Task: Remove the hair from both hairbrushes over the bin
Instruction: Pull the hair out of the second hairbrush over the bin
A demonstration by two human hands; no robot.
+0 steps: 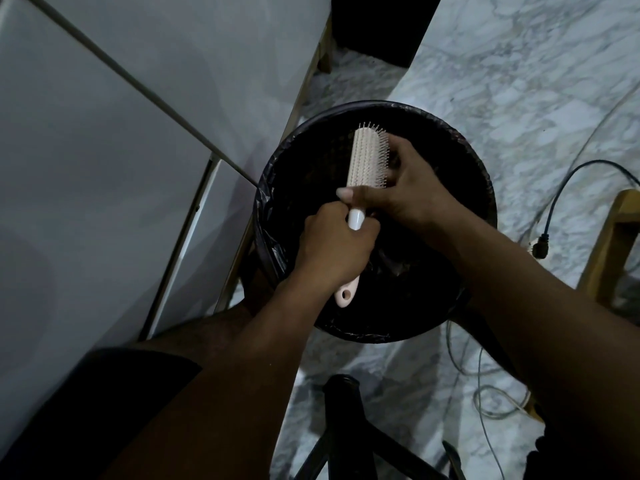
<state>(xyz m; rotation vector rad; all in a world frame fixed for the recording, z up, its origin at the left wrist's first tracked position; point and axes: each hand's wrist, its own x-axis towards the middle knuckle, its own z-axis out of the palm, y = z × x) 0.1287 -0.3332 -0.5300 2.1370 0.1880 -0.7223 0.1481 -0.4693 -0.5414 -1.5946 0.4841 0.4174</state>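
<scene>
A pale pink hairbrush [367, 157] is held over a round bin [479, 188] lined with a black bag, its bristles facing up and to the right. My left hand [332, 247] is closed around the handle, and the handle's end with a hanging hole [345, 298] sticks out below the fist. A short white rounded piece [356, 220] shows between my hands; I cannot tell whether it belongs to this brush or to a second one. My right hand [408, 188] grips the brush head, thumb across its base and fingers against the bristles. No hair is discernible in the dim light.
A white cabinet [104, 168] stands to the left of the bin. Cables and a black plug [540, 245] lie on the marble floor to the right, next to a wooden frame [609, 244]. A black chair base [346, 427] is near my legs.
</scene>
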